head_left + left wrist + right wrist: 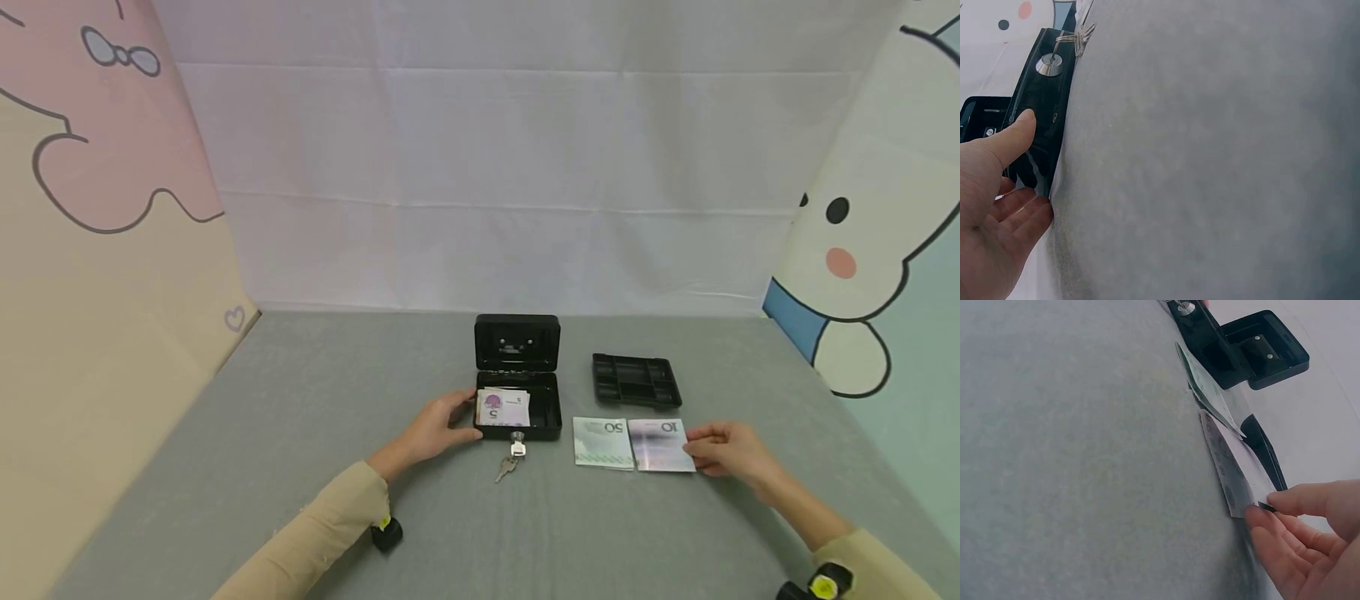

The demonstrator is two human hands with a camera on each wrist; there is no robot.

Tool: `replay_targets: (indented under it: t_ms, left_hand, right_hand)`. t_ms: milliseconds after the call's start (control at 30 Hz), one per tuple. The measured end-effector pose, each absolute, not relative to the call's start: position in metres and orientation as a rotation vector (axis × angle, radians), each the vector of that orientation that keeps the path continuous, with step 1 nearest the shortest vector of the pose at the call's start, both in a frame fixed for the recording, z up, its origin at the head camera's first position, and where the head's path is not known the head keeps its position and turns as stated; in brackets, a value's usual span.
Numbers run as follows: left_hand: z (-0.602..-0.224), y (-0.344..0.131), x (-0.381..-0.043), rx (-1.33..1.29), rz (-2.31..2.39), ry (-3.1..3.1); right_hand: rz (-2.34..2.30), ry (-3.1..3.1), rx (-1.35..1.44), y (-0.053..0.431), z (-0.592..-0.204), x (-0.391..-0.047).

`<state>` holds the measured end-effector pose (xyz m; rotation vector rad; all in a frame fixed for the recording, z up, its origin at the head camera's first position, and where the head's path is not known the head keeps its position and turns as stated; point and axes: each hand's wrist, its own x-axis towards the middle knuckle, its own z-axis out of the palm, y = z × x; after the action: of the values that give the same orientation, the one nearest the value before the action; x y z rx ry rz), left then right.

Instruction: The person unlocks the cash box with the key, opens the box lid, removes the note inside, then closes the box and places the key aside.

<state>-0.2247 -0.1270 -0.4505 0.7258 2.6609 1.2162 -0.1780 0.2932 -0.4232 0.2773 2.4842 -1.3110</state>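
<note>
A black metal cash box (556, 406) stands with its lid (517, 343) raised. Banknotes marked 5 (504, 408) lie inside on the left. My left hand (437, 427) holds the box at its front left corner, thumb on the front face (1044, 97) and fingers along the side. Keys (507, 468) hang from the front lock (1049, 65). To the right of the box lie banknotes marked 50 (603, 442), folded in the right wrist view. Beside them, my right hand (731, 454) pinches the right edge of purple banknotes marked 10 (1235, 465) between thumb and fingers.
Behind the two banknote piles lies a black compartment tray (636, 381). Grey cloth covers the table (300, 400). A white sheet (495, 167) hangs at the back, with printed panels on both sides (112, 250).
</note>
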Motion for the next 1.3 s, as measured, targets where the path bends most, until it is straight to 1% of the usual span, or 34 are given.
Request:
replay_targets:
  t_ms: [167,433,533,733,800,967,1033,1167,1300]
  left_hand:
    - [-0.451,-0.127,-0.225,0.726,1.215,2.663]
    - [-0.451,-0.127,-0.224,0.71,1.192,2.681]
    - [-0.451,-0.127,-0.224,0.703,1.178,2.689]
    - [-0.451,-0.127,-0.225,0.706,1.182,2.687]
    - [-0.451,-0.126,-0.225,0.708,1.186,2.686]
    - [-0.45,-0.126,-0.224,0.722,1.183,2.694]
    - [-0.45,-0.126,-0.224,0.726,1.182,2.694]
    - [-0.449,-0.126,-0.224,0.716,1.184,2.69]
    - [-0.449,-0.126,-0.224,0.708,1.181,2.688]
  right_hand:
    - [-1.283,2.495,0.257,0.297,-0.419,-0.179]
    - [-1.242,2.564,0.122,0.305,-0.398,-0.189]
    - [-1.238,2.596,0.09,0.304,-0.394,-0.197]
    - [-1.192,2.654,0.065,0.303,-0.408,-0.224]
    - [-1.203,2.64,0.017,0.292,-0.402,-0.226]
    - [-1.277,2.582,-0.106,0.246,-0.368,-0.214]
    - [-1.308,2.554,-0.12,0.228,-0.362,-0.212]
    - [-1.361,2.508,-0.138,0.198,-0.362,-0.217]
    - [-1.366,2.515,-0.169,0.172,-0.372,-0.223]
